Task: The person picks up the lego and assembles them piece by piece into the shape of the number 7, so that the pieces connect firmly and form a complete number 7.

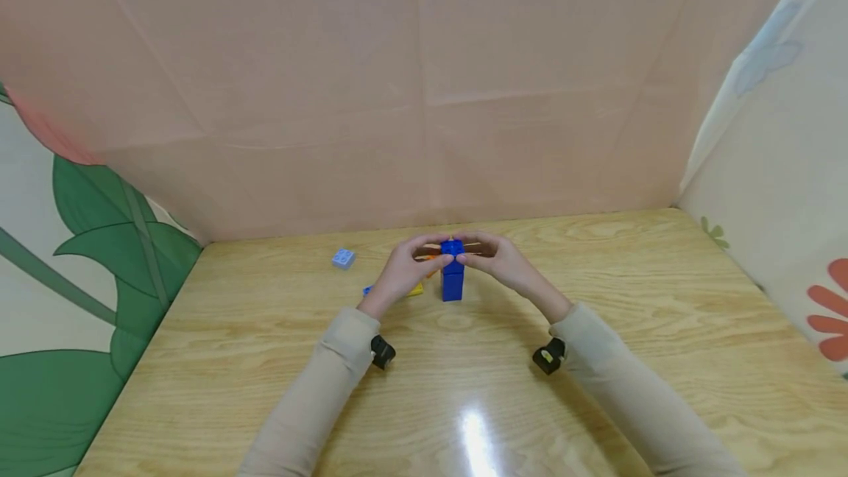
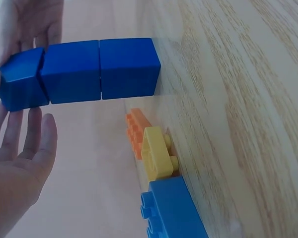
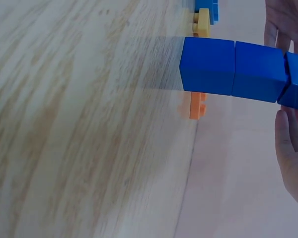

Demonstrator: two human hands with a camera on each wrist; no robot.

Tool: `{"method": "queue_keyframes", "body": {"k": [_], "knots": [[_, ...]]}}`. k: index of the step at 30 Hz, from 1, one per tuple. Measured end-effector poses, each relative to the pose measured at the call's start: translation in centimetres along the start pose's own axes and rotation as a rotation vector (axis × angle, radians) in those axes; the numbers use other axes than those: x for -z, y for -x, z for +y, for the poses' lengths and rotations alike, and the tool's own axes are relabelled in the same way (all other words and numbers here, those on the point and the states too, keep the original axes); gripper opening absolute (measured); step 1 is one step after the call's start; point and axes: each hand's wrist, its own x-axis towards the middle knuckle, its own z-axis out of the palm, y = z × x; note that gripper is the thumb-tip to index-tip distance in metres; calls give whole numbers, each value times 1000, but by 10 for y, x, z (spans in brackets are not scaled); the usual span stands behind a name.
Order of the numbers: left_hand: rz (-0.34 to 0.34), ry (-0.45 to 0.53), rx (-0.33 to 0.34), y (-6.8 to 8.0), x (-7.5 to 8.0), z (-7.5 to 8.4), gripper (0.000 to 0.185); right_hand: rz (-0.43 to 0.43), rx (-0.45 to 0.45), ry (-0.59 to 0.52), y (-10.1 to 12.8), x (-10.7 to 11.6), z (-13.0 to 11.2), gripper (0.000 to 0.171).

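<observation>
On the worktop (image 1: 596,300), both hands, left hand (image 1: 404,271) and right hand (image 1: 505,262), pinch the top block of a three-high blue tower (image 1: 453,274), looks nearly seated, with orange brick (image 2: 137,130), yellow brick (image 2: 156,158) and light-blue brick (image 1: 343,258) unused.

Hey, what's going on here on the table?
A person is stacking toy bricks on a wooden table. Both the left hand and the right hand pinch the top brick of a blue tower three bricks tall; it sits slightly askew. Orange, yellow and blue loose bricks lie beside it, a light blue brick farther left.
</observation>
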Motion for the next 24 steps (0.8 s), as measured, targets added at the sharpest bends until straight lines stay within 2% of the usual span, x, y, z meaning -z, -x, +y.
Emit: {"method": "queue_keyframes", "body": {"k": [11, 20, 24], "knots": [[-17, 36, 9, 3, 0, 3, 40, 7, -6, -8, 2, -1, -5, 46], [-18, -12, -37, 0, -1, -2, 39, 12, -2, -10, 2, -2, -4, 44], [-22, -21, -24, 0, 1, -2, 39, 7, -12, -15, 0, -2, -5, 44]]}}
